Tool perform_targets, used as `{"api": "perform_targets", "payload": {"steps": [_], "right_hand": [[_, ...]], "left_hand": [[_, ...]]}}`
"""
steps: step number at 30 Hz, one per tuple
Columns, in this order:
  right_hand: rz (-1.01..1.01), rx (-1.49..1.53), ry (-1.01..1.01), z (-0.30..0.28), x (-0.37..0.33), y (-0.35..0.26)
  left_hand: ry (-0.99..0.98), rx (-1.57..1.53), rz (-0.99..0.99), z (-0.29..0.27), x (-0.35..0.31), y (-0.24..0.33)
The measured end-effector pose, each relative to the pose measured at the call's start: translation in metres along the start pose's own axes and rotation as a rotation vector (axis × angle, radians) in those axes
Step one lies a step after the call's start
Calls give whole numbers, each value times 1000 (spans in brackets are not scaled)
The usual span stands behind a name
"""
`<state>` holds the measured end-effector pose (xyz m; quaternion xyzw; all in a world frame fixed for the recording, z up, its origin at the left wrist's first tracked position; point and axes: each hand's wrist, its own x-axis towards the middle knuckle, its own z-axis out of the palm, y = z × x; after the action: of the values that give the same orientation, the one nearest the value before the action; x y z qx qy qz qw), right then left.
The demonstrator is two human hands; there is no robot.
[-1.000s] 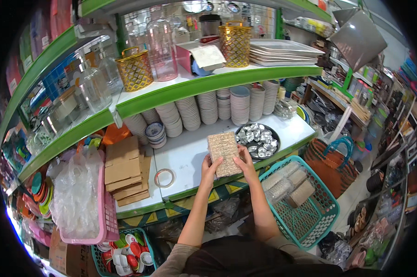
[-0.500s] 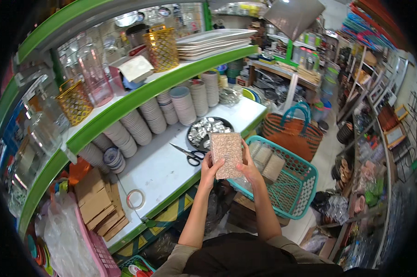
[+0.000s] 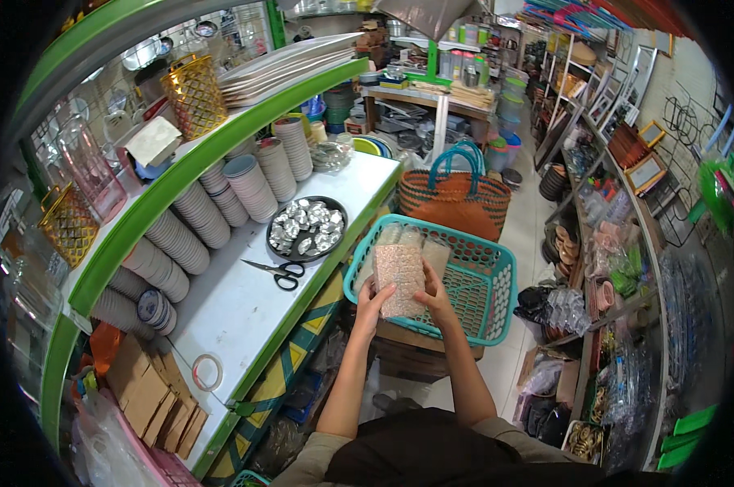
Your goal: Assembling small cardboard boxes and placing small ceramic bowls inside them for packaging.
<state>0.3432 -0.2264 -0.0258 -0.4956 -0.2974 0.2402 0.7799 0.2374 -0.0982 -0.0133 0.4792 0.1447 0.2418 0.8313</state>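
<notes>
Between my two hands is a bubble-wrapped package [image 3: 399,276], boxy and pale brown. My left hand [image 3: 370,301] grips its left edge, thumb across the front. On the right edge, my right hand [image 3: 434,296] closes around it the same way. The package is held over the near left part of a turquoise plastic basket [image 3: 497,325]. Behind it, other wrapped packages [image 3: 436,258] lie in the basket, partly hidden. To the left, on the white shelf top, black-handled scissors [image 3: 282,276] lie beside a round dark tray [image 3: 334,213] of crumpled silver foil pieces.
Stacks of bowls [image 3: 195,213] line the back of the white shelf top. A tape roll [image 3: 207,372] and folded cardboard [image 3: 144,390] lie at its near end. An orange woven bag [image 3: 444,203] stands beyond the basket. Crowded shelves [image 3: 602,325] run along the right.
My view has turned to the right, so the shelf shifts left in the picture. The package, still in both hands, has gone from beside the shelf edge to over the basket.
</notes>
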Motion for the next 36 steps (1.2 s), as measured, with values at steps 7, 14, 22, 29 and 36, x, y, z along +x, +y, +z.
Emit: {"api": "perform_targets", "payload": {"steps": [7, 14, 22, 29, 36], "right_hand": [[27, 7, 92, -22, -16, -13], [182, -65, 173, -39, -19, -13], [354, -63, 333, -60, -24, 8], [547, 27, 356, -66, -25, 25], [692, 50, 360, -88, -27, 50]], "left_hand": [[-14, 74, -23, 20, 0, -16], [-88, 205, -129, 16, 20, -34], [-200, 226, -207, 18, 40, -60], [-148, 457, -218, -9, 62, -108], [-277, 703, -311, -7, 66, -118]]}}
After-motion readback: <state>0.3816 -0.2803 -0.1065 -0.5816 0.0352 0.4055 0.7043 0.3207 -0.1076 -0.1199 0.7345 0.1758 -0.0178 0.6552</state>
